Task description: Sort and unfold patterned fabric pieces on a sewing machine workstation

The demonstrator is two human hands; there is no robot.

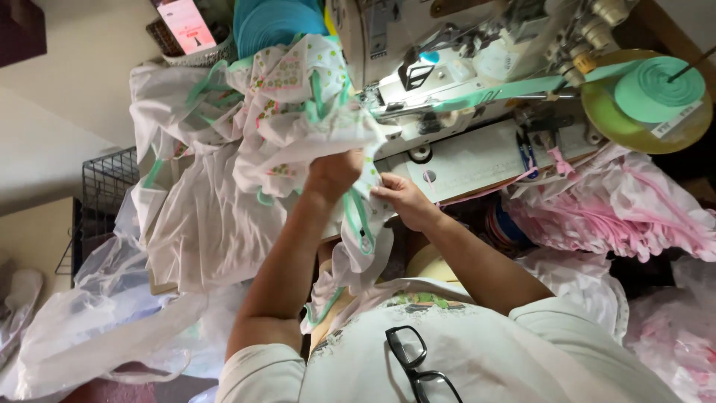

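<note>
My left hand is closed on a bunch of white printed fabric with green trim, raised in front of the sewing machine. Just to its right, my right hand pinches the same garment's hanging green-trimmed edge. Both hands sit close together, just left of the machine's white bed. A mint green binding tape runs from a roll at the right into the machine.
Pink-trimmed white garments are heaped at the right. More white fabric and clear plastic bags spread to the left beside a black wire basket. A teal roll sits at the top. Black glasses hang on my shirt.
</note>
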